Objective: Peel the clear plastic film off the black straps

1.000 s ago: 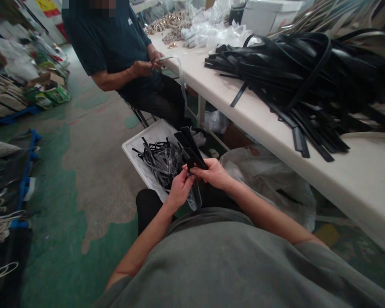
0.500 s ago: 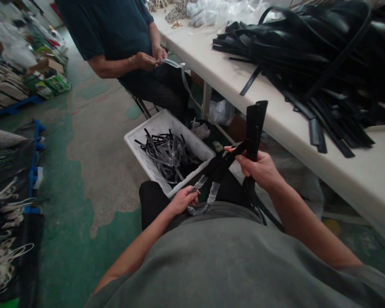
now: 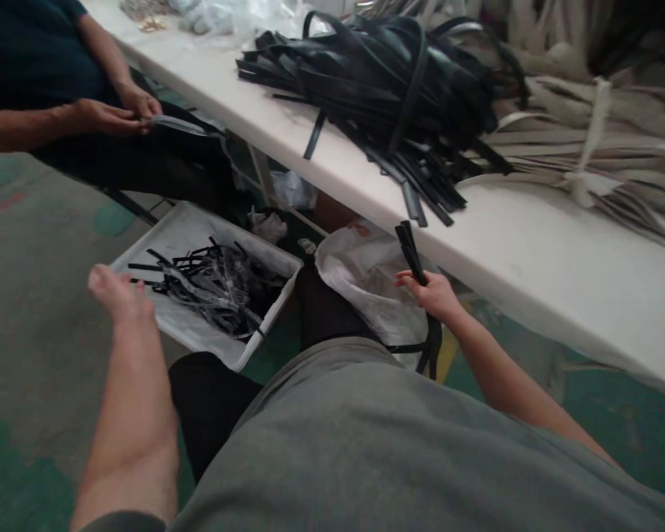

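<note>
My right hand (image 3: pixel 435 295) is closed around several black straps (image 3: pixel 411 251), whose ends stick up past the fingers while the rest hangs below beside my leg. Over the left edge of the white bin (image 3: pixel 271 314) is my left hand (image 3: pixel 116 292), blurred, with a black strap end near its fingertips; whether it holds that strap is unclear. Inside the bin lies a tangle of black straps (image 3: pixel 210 288), partly wrapped in clear plastic. A large pile of black straps (image 3: pixel 366 81) rests on the white table (image 3: pixel 532 258).
At the upper left, a seated person's hands (image 3: pixel 127 114) hold a grey strip. Bundled beige straps (image 3: pixel 587 148) lie at the table's right. A white sack (image 3: pixel 360 281) stands under the table edge by my leg. Clear plastic bags (image 3: pixel 233 18) sit at the back.
My left hand has moved left from my lap to the bin, away from the plastic-wrapped strap piece. My right hand still holds straps, now lower. The view has turned right.
</note>
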Tool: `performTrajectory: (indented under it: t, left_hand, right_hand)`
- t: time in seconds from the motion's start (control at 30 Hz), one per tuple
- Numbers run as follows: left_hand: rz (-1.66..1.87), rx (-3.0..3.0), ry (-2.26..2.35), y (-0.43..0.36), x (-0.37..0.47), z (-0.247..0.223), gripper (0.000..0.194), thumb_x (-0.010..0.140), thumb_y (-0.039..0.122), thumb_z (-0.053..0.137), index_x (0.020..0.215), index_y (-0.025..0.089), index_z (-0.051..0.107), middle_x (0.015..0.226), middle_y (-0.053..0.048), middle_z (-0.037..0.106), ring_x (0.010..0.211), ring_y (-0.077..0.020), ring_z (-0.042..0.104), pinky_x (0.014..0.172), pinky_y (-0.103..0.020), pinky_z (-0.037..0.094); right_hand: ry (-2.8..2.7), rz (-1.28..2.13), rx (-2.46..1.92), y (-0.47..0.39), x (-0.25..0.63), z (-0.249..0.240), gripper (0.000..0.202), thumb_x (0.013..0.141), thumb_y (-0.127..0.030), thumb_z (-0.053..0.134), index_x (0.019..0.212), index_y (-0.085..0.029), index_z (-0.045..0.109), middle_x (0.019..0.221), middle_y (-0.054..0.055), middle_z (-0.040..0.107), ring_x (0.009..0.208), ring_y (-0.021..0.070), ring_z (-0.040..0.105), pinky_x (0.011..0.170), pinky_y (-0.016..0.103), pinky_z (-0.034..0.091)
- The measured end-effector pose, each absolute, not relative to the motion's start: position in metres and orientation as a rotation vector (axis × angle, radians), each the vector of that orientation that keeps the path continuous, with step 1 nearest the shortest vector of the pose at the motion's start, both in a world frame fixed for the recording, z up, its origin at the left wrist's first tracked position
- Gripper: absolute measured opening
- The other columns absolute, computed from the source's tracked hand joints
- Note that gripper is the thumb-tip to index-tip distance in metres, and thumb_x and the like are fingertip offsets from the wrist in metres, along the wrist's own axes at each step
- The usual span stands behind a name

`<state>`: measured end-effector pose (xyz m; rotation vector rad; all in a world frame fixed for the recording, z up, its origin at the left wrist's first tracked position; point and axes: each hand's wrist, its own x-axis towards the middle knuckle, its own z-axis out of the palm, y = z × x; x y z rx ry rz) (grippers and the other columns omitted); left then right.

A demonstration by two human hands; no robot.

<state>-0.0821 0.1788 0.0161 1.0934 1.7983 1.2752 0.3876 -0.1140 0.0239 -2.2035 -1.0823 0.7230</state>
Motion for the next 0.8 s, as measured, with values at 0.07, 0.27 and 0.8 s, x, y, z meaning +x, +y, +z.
performTrajectory:
  t: [0.07, 0.27, 0.8]
  left_hand:
    - [1.348, 0.872, 1.724, 0.172, -0.078, 0.01, 0.021, 0.099, 0.027, 0.029, 0.111, 0.021, 0.044, 0.116, 0.001, 0.054, 0.093, -0.009, 0.057, 0.073, -0.021, 0.046]
    - [0.824, 0.729, 1.493, 0.067, -0.04, -0.056, 0.015, 0.092, 0.029, 0.051, 0.102, 0.021, 0.058, 0.098, -0.002, 0.066, 0.078, -0.0103, 0.063, 0.076, -0.025, 0.049]
    - [0.374, 1.001, 1.258, -0.028, -0.014, -0.048, 0.058, 0.063, 0.064, 0.073, 0.095, 0.016, 0.07, 0.101, -0.012, 0.073, 0.096, -0.0257, 0.067, 0.086, -0.036, 0.05]
  right_hand:
    - [-1.102, 0.723, -2.371, -0.112, 0.397, 0.013, 0.036, 0.087, -0.036, 0.054, 0.104, -0.011, 0.074, 0.086, 0.009, 0.075, 0.053, 0.0139, 0.056, 0.05, 0.024, 0.041]
    - [-1.096, 0.874, -2.568, -0.072, 0.397, -0.03, 0.039, 0.083, -0.045, 0.063, 0.094, -0.01, 0.075, 0.08, 0.011, 0.073, 0.076, 0.0232, 0.067, 0.061, 0.025, 0.045]
    - [-0.993, 0.822, -2.331, -0.061, 0.38, 0.015, 0.03, 0.085, -0.036, 0.054, 0.093, -0.011, 0.068, 0.079, 0.006, 0.072, 0.048, 0.0099, 0.052, 0.045, 0.022, 0.039]
